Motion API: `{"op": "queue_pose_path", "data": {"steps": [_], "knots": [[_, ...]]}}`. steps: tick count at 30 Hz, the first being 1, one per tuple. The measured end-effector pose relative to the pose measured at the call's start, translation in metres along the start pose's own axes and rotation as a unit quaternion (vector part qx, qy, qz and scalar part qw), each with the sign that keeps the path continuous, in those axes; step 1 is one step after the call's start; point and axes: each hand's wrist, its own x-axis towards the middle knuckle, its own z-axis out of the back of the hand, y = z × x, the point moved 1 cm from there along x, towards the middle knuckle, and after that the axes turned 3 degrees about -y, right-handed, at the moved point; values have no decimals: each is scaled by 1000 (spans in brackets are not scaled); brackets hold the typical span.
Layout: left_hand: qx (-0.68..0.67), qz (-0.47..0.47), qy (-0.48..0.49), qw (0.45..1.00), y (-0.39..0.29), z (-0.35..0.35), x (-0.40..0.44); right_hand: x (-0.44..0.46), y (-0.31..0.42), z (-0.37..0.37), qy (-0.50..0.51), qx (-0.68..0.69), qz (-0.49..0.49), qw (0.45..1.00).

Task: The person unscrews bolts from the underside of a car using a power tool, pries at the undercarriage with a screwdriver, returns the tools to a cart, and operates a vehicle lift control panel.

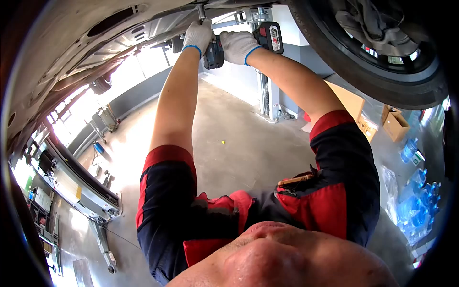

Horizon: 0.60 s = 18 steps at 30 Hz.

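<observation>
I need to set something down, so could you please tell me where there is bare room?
The widest free patch is the floor between the grey wall and the person's uniform, left of the post; only a small yellow bit shows there. It is crowded at right, with cardboard boxes and blue bottles, and overhead around the power tool.

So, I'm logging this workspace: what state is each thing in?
Car: raised overhead
Wheel: mounted, off the floor
Power tool: held up; running or not, unclear
Battery: attached
Left hand: gloved, at tool's front, grip unclear
Right hand: gloved, gripping tool
Blue bottles: grouped on floor
</observation>
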Motion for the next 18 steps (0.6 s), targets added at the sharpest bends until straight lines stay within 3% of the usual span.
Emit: {"op": "queue_pose_path", "data": {"steps": [6, 10, 18], "knots": [[-9, -41, 18, 999, -25, 13, 16, 33, -10, -11, -30, 5, -14, 999], [-166, -91, 54, 981, 4, -1, 44, 43, -26, -23, -48, -17, -22, 998], [-24, -69, 37, 997, -17, 3, 42, 40, -23, -19, -37, -11, -11, 999]]}}
